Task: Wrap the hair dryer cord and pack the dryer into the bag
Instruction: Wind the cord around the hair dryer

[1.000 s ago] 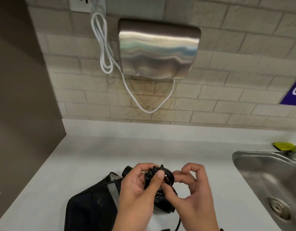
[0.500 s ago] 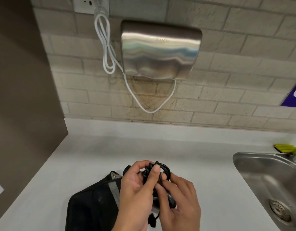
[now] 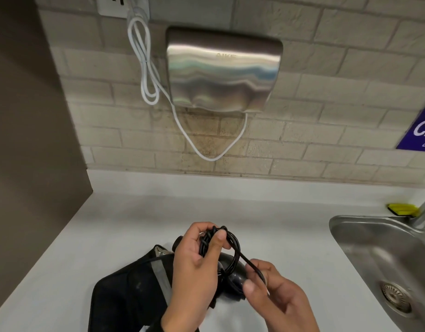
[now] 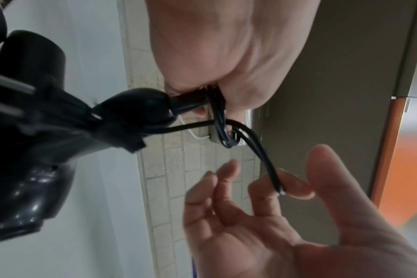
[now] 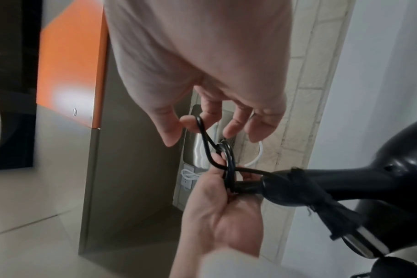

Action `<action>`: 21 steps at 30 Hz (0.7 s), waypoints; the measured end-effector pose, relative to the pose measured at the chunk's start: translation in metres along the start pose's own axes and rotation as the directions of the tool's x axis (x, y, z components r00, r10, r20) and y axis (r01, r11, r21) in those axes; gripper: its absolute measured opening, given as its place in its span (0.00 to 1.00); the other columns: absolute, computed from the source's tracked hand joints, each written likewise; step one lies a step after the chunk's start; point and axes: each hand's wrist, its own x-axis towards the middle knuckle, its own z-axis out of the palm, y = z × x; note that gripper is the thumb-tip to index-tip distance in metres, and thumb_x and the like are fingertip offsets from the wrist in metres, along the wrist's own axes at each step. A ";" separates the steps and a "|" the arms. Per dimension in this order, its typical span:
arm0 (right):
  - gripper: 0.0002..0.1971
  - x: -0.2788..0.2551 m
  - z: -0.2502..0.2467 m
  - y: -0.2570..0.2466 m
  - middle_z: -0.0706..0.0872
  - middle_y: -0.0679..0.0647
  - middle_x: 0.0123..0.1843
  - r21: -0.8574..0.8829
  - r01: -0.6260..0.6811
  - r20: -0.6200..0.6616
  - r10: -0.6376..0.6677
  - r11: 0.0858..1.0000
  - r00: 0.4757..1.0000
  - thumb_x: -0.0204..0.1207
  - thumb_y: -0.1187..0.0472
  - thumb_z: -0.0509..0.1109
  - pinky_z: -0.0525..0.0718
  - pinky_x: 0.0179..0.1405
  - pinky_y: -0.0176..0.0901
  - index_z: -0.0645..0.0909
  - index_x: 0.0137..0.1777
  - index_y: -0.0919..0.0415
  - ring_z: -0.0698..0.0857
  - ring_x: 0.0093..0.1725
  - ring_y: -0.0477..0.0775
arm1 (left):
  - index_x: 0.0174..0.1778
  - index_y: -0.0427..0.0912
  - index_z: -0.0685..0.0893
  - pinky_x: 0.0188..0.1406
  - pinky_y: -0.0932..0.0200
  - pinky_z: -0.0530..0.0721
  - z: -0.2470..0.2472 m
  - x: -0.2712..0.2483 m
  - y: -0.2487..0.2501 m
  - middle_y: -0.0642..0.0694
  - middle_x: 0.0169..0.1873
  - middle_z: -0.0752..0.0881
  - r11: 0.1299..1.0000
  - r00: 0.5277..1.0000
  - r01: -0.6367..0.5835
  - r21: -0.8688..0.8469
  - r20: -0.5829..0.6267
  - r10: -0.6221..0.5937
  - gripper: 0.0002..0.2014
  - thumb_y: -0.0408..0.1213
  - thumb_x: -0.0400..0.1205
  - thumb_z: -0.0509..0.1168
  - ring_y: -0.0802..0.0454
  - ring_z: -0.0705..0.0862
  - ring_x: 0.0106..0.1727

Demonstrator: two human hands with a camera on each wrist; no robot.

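A black hair dryer is held low over the white counter, partly behind my hands. My left hand grips a small coil of its black cord at the handle's end. From that coil one strand runs down to the right, where my right hand pinches it between thumb and forefinger. In the left wrist view the coil sits under my left hand and the right hand's fingers pinch the strand. The right wrist view shows the dryer at right. A black bag lies under my left forearm.
A steel sink is set in the counter at right, with a yellow sponge behind it. A steel hand dryer with a white cable hangs on the brick wall. A brown panel bounds the left.
My right hand has moved down and to the right, drawing one strand of cord out from the coil. My left hand keeps its hold on the coil.
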 end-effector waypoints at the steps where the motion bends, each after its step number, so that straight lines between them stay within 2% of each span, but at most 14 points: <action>1: 0.37 -0.003 -0.003 -0.001 0.88 0.57 0.39 0.032 -0.016 0.012 0.016 0.999 1.000 0.39 0.40 0.89 0.85 0.43 0.35 0.77 0.24 0.73 0.87 0.43 0.53 | 0.43 0.53 0.85 0.54 0.30 0.84 0.001 -0.001 0.001 0.48 0.32 0.90 1.000 1.000 -0.014 0.024 0.005 0.014 0.09 0.53 0.73 0.71 0.46 0.88 0.40; 4: 0.25 -0.006 -0.008 0.001 0.87 0.66 0.29 0.255 -0.087 0.027 0.083 0.963 0.996 0.36 0.51 0.93 0.90 0.50 0.44 0.81 0.24 0.62 0.92 0.43 0.62 | 0.44 0.54 0.84 0.53 0.30 0.85 0.004 -0.002 0.002 0.50 0.35 0.90 0.996 0.998 -0.053 0.075 0.025 0.051 0.09 0.54 0.75 0.69 0.47 0.88 0.42; 5: 0.21 -0.005 -0.011 0.002 0.88 0.65 0.28 0.322 -0.097 0.088 0.072 0.942 0.993 0.43 0.54 0.93 0.89 0.52 0.48 0.84 0.28 0.61 0.92 0.44 0.65 | 0.45 0.54 0.84 0.54 0.31 0.85 0.004 -0.001 0.001 0.50 0.37 0.89 0.994 0.998 -0.060 0.086 0.027 0.058 0.09 0.53 0.76 0.69 0.47 0.88 0.43; 6: 0.15 -0.004 -0.011 0.003 0.89 0.66 0.32 0.412 -0.084 0.177 0.010 0.907 0.984 0.58 0.58 0.88 0.86 0.59 0.53 0.87 0.38 0.63 0.91 0.47 0.68 | 0.46 0.54 0.84 0.55 0.31 0.85 0.004 -0.001 0.000 0.50 0.39 0.89 0.993 0.998 -0.066 0.098 0.028 0.064 0.09 0.53 0.76 0.69 0.47 0.88 0.45; 7: 0.08 -0.003 -0.006 -0.001 0.89 0.69 0.39 0.548 -0.069 0.246 -0.081 0.834 0.966 0.76 0.64 0.75 0.79 0.68 0.60 0.85 0.51 0.68 0.88 0.53 0.73 | 0.47 0.54 0.84 0.55 0.32 0.85 0.004 0.000 -0.001 0.51 0.41 0.89 0.992 0.997 -0.070 0.107 0.027 0.068 0.09 0.53 0.77 0.69 0.47 0.87 0.46; 8: 0.10 0.000 -0.010 -0.006 0.85 0.71 0.44 0.612 0.002 0.145 -0.114 0.791 0.983 0.86 0.70 0.58 0.69 0.74 0.67 0.77 0.61 0.73 0.84 0.55 0.76 | 0.47 0.54 0.83 0.56 0.32 0.85 0.004 0.000 -0.001 0.51 0.41 0.89 0.992 0.997 -0.072 0.108 0.025 0.069 0.10 0.54 0.76 0.69 0.47 0.87 0.47; 9: 0.15 -0.002 -0.013 -0.006 0.79 0.68 0.45 0.648 0.039 0.003 -0.054 0.761 0.999 0.89 0.73 0.45 0.65 0.74 0.71 0.70 0.66 0.76 0.82 0.54 0.74 | 0.48 0.55 0.83 0.56 0.32 0.85 0.005 -0.001 -0.001 0.52 0.42 0.89 0.992 0.997 -0.070 0.106 0.022 0.068 0.11 0.55 0.76 0.68 0.46 0.87 0.48; 11: 0.18 -0.001 -0.016 -0.005 0.68 0.60 0.41 0.717 0.011 -0.015 0.000 0.697 1.000 0.89 0.73 0.38 0.73 0.63 0.68 0.67 0.67 0.77 0.78 0.44 0.62 | 0.48 0.55 0.83 0.57 0.34 0.85 0.006 -0.002 0.000 0.52 0.42 0.88 0.995 0.998 -0.053 0.090 0.022 0.051 0.12 0.56 0.76 0.67 0.45 0.87 0.49; 13: 0.13 0.007 -0.006 -0.012 0.65 0.57 0.37 0.750 -0.029 0.081 -0.047 0.660 0.996 0.89 0.68 0.50 0.82 0.45 0.58 0.74 0.63 0.74 0.72 0.33 0.54 | 0.48 0.54 0.84 0.53 0.37 0.86 0.007 -0.003 0.001 0.53 0.39 0.88 0.999 0.999 -0.012 0.041 0.036 0.010 0.11 0.55 0.77 0.68 0.43 0.85 0.43; 14: 0.09 0.006 -0.002 -0.010 0.63 0.56 0.33 0.761 -0.093 0.133 -0.013 0.642 0.991 0.83 0.62 0.67 0.82 0.31 0.49 0.81 0.55 0.69 0.70 0.26 0.49 | 0.47 0.54 0.84 0.48 0.39 0.84 0.007 -0.003 0.002 0.52 0.37 0.87 1.000 0.999 0.014 0.008 0.048 -0.014 0.11 0.55 0.76 0.68 0.43 0.82 0.39; 15: 0.16 0.006 -0.005 -0.012 0.60 0.53 0.30 0.718 -0.123 0.081 0.094 0.686 0.992 0.65 0.55 0.84 0.76 0.19 0.39 0.84 0.43 0.65 0.67 0.18 0.44 | 0.47 0.53 0.84 0.45 0.42 0.82 0.007 -0.003 0.001 0.50 0.36 0.85 0.999 0.998 0.038 -0.022 0.060 -0.036 0.11 0.54 0.75 0.69 0.44 0.80 0.38; 16: 0.24 0.003 -0.008 -0.015 0.59 0.50 0.26 0.638 -0.134 0.006 0.170 0.758 0.985 0.46 0.50 0.91 0.67 0.13 0.31 0.84 0.34 0.63 0.63 0.13 0.42 | 0.46 0.52 0.84 0.44 0.47 0.82 0.006 -0.003 0.001 0.49 0.36 0.85 0.997 0.996 0.060 -0.042 0.072 -0.057 0.11 0.53 0.74 0.69 0.47 0.80 0.38; 17: 0.28 0.002 -0.012 -0.018 0.60 0.48 0.22 0.596 -0.153 -0.038 0.218 0.788 0.975 0.36 0.46 0.92 0.62 0.13 0.27 0.83 0.29 0.61 0.60 0.11 0.41 | 0.46 0.51 0.85 0.45 0.52 0.82 0.006 -0.002 0.002 0.48 0.37 0.86 0.995 0.993 0.083 -0.056 0.091 -0.077 0.10 0.52 0.74 0.69 0.50 0.81 0.39; 21: 0.29 0.009 -0.025 -0.024 0.64 0.49 0.18 0.493 -0.214 -0.026 0.260 0.843 0.965 0.34 0.43 0.91 0.59 0.13 0.26 0.81 0.26 0.61 0.59 0.11 0.41 | 0.46 0.44 0.84 0.47 0.58 0.81 0.001 0.001 0.004 0.44 0.36 0.89 0.977 0.966 0.187 -0.100 0.198 -0.164 0.09 0.45 0.76 0.70 0.52 0.86 0.42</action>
